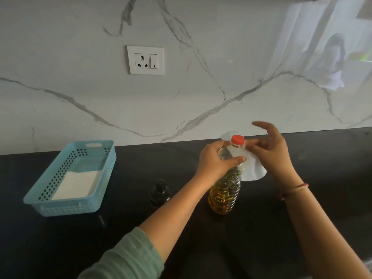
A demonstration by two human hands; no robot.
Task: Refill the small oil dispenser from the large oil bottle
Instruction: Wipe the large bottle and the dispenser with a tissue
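The left hand (pixel 215 160) wraps the shoulder of the large oil bottle (pixel 225 190), apparently to steady it upright on the black counter (pixel 281 228). The right hand (pixel 271 154) holds a white tissue (pixel 254 172) against the neck, index finger raised, probably to wipe or grip below the red cap (pixel 237 139), which is on. The small oil dispenser (pixel 160 193) stands left of the bottle, apart from it. No label or brand is legible.
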